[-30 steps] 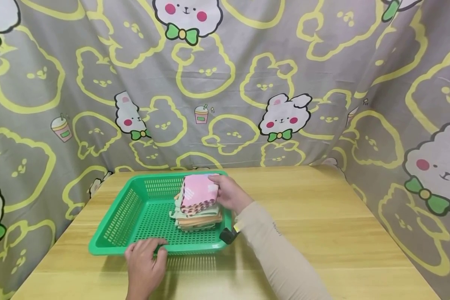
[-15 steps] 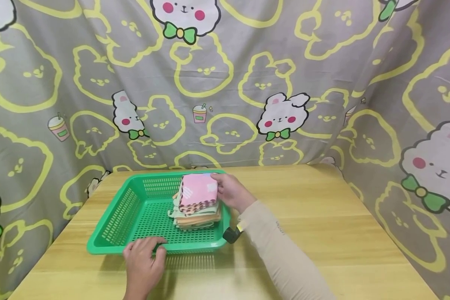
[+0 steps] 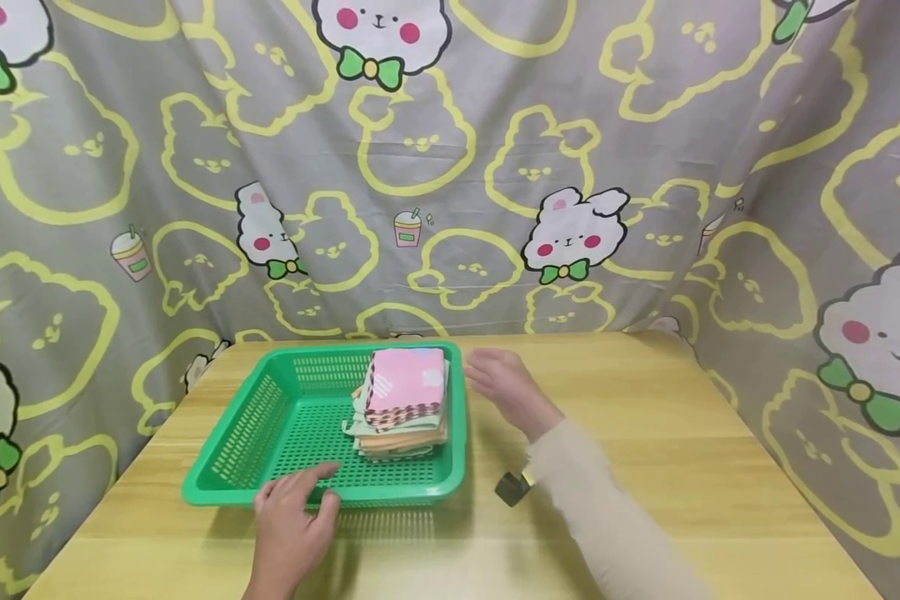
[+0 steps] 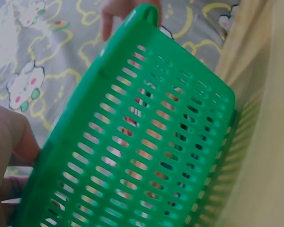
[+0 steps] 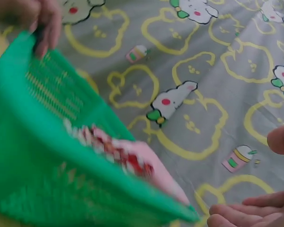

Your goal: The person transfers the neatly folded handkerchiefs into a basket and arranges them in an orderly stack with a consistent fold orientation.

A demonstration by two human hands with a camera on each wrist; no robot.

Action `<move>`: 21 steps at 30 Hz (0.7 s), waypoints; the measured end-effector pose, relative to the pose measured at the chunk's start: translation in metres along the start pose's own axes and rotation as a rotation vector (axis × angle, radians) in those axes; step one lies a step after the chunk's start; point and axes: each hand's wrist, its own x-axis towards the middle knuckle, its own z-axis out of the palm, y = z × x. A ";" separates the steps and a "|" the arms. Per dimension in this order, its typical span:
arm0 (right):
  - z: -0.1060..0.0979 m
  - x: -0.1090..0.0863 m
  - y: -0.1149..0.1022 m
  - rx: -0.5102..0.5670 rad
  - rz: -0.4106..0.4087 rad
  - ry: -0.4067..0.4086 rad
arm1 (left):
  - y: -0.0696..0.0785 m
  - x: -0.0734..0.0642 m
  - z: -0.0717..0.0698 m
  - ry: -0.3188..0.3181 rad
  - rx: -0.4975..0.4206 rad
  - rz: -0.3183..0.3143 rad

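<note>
A green plastic basket (image 3: 456,417) with slotted walls holds a stack of folded cloths (image 3: 408,379) against its right side. The top cloth is pink with a checked edge; pale green and orange ones lie below it. My left hand (image 3: 292,517) is at the front rim, its fingers reaching over the edge and loosely bent, thumb spread from the index finger. In the left wrist view the fingertips (image 4: 26,149) meet the rim and are partly hidden by it. My right hand (image 3: 513,387) hovers just right of the basket, fingers extended, palm side toward it, holding nothing.
The basket stands on a light wooden table (image 3: 645,467), left of the middle. A patterned grey curtain (image 3: 465,167) hangs behind and along both sides. A small black wrist camera (image 3: 512,487) sits on my right sleeve.
My right hand has let go of the top cloth and moved out to the right, past the basket's rim. My left index finger has lifted slightly. The stack stays in place.
</note>
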 end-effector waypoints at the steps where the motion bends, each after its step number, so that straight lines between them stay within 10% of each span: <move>1: -0.006 -0.005 0.001 -0.030 -0.011 0.030 | 0.001 0.000 -0.001 -0.008 0.003 -0.001; 8: -0.051 -0.046 0.010 -0.478 -0.160 0.186 | 0.008 0.010 -0.006 -0.037 0.002 0.019; 14: -0.087 -0.089 0.024 -0.837 -0.279 0.323 | 0.017 0.023 -0.003 -0.029 0.014 0.157; 21: -0.110 -0.134 0.033 -0.987 -0.161 0.373 | 0.025 0.034 -0.005 -0.076 0.109 0.257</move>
